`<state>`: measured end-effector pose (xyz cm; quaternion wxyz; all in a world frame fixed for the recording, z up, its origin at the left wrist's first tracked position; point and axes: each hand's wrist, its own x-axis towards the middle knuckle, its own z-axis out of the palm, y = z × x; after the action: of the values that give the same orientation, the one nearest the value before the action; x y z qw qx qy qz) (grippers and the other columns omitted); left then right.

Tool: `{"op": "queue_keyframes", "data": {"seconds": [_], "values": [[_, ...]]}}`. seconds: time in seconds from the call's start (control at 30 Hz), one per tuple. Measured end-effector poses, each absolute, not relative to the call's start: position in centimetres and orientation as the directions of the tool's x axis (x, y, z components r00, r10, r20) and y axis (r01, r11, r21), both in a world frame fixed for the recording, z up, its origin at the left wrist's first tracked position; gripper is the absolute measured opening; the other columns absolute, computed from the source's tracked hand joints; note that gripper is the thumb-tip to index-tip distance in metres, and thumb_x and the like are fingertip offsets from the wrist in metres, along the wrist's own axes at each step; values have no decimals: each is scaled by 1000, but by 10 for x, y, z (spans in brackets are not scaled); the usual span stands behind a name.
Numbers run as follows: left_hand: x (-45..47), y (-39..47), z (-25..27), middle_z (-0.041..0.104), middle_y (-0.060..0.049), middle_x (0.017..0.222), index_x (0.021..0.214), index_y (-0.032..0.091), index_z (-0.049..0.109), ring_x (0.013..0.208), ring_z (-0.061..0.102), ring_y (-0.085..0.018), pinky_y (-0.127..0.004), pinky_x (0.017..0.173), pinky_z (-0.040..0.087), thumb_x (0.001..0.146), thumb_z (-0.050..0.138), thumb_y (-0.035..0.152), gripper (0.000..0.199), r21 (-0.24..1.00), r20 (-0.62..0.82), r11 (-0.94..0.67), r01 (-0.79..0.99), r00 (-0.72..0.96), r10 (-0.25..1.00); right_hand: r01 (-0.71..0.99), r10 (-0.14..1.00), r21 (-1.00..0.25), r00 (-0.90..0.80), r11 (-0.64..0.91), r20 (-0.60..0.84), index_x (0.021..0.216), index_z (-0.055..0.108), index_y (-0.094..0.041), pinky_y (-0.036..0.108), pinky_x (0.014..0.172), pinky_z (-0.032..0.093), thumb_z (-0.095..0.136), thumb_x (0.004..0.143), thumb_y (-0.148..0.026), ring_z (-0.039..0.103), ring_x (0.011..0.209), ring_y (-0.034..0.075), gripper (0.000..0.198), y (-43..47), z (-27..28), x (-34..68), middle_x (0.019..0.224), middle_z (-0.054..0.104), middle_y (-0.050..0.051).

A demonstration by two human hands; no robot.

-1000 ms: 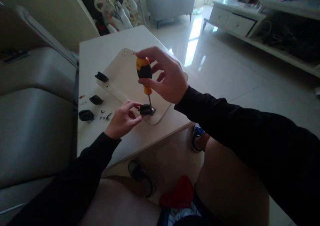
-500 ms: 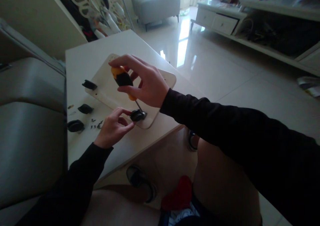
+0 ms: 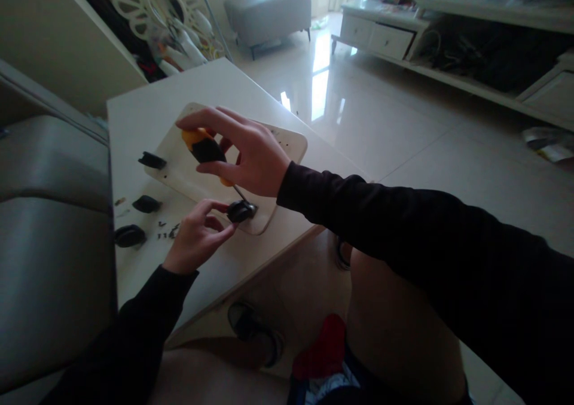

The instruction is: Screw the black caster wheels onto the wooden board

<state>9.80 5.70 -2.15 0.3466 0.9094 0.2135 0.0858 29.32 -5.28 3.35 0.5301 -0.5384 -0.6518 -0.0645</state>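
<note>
My right hand (image 3: pixel 246 154) is closed around the yellow and black handle of a screwdriver (image 3: pixel 206 148). The shaft slants down to the metal base of a black caster wheel (image 3: pixel 240 211) at the near corner of a cream-coloured board (image 3: pixel 210 180). Whether the tip sits in a screw is too small to see. My left hand (image 3: pixel 197 234) pinches that caster between thumb and fingers from the left. Another black caster (image 3: pixel 152 160) stands on the board's left corner. Two loose casters, one (image 3: pixel 146 204) behind the other (image 3: pixel 130 236), lie left of the board.
Several small screws (image 3: pixel 168 231) lie on the white table (image 3: pixel 215 76) beside my left hand. A grey chair (image 3: pixel 54 261) borders the table's left side. Beyond it are a grey ottoman (image 3: pixel 269 19) and a white cabinet (image 3: pixel 381 31). My legs are below the near edge.
The whole view has shifted slightly, so the table sits further left. My right hand and the screwdriver lean a little more to the left; my left hand keeps its pinch on the caster.
</note>
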Motion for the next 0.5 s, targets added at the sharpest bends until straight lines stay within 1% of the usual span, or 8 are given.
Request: {"op": "queue_keyframes", "data": {"seconds": [0.07, 0.17, 0.23, 0.3, 0.37, 0.43, 0.5], "values": [[98, 56, -21, 69, 4, 66, 104, 23, 61, 59, 70, -19, -29, 58, 51, 80, 78, 42, 36, 673, 7, -664, 327, 894, 448, 764, 619, -485, 146, 425, 772, 130, 51, -18, 25, 98, 55, 57, 92, -26, 60, 113, 13, 39, -53, 33, 293, 127, 63, 3], [98, 56, -21, 70, 3, 69, 105, 23, 61, 61, 70, -19, -29, 57, 51, 79, 78, 43, 36, 683, 8, -656, 321, 895, 446, 750, 590, -482, 153, 453, 793, 126, 53, -19, 25, 97, 55, 57, 90, -30, 61, 111, 14, 38, -51, 31, 295, 125, 64, 1], [98, 57, -21, 70, 3, 70, 105, 23, 61, 62, 71, -19, -29, 58, 51, 80, 78, 43, 36, 685, 4, -653, 323, 894, 447, 748, 588, -485, 158, 453, 793, 125, 54, -20, 24, 94, 55, 57, 88, -34, 61, 109, 13, 40, -50, 29, 296, 125, 64, -2], [98, 58, -22, 71, 2, 71, 106, 23, 61, 62, 71, -19, -29, 59, 50, 80, 78, 43, 37, 685, -5, -649, 330, 894, 449, 747, 601, -493, 158, 446, 783, 126, 55, -19, 24, 93, 55, 58, 87, -39, 61, 108, 13, 43, -49, 28, 297, 124, 64, -3], [98, 58, -22, 71, 2, 71, 106, 23, 61, 63, 71, -19, -29, 60, 50, 79, 78, 43, 37, 685, -10, -647, 335, 892, 451, 741, 572, -475, 151, 475, 806, 124, 56, -17, 24, 91, 56, 58, 86, -39, 61, 105, 13, 43, -48, 28, 296, 121, 65, 0], [98, 59, -22, 70, 3, 70, 106, 23, 61, 62, 70, -19, -29, 61, 51, 80, 78, 43, 37, 679, -15, -650, 340, 892, 452, 726, 521, -456, 157, 515, 839, 124, 58, -16, 26, 91, 57, 54, 89, -34, 61, 102, 12, 40, -47, 27, 296, 119, 65, 3], [97, 59, -22, 70, 3, 69, 106, 23, 61, 62, 71, -19, -29, 62, 51, 80, 78, 43, 37, 678, -18, -651, 342, 893, 450, 716, 496, -447, 160, 537, 853, 123, 58, -17, 28, 93, 58, 52, 88, -36, 62, 102, 12, 41, -45, 26, 296, 117, 66, 0]]}}
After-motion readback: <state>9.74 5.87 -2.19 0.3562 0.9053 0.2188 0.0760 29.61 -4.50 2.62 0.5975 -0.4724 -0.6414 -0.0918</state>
